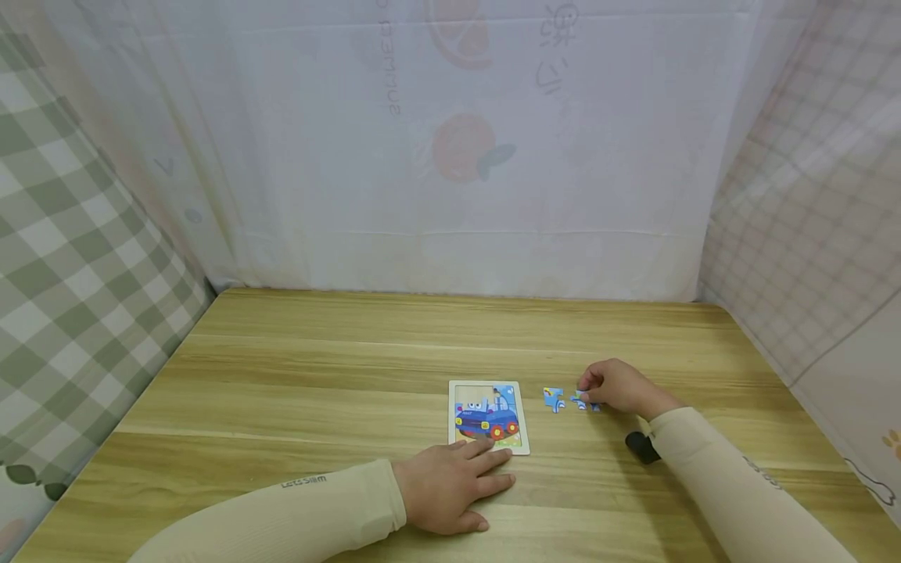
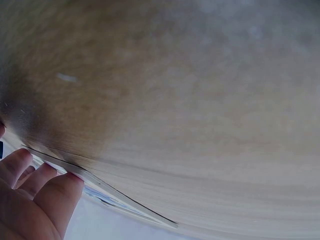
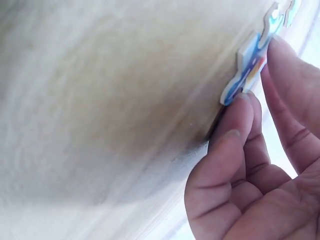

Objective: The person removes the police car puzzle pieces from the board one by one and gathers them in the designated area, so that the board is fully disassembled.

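A small jigsaw tray [image 1: 475, 392] with a pale border lies on the table. Pieces in it form a blue cartoon car with red wheels; bare wood shows in its upper left. My left hand [image 1: 456, 486] rests flat with spread fingers, the fingertips touching the tray's lower edge. To the right, my right hand [image 1: 621, 388] pinches a blue puzzle piece [image 3: 250, 65] between thumb and fingers, close to the tabletop; part of it is covered by the fingers. Just left of that hand lies a loose blue puzzle piece [image 1: 553, 398] with a yellow patch.
A black object [image 1: 640, 447] sits by the right wrist, partly behind the sleeve. The wooden table [image 1: 317, 367] ends at a white printed cloth [image 1: 338, 195] at the back. Checked cloth [image 1: 77, 313] hangs at the left, a grid-patterned one at the right.
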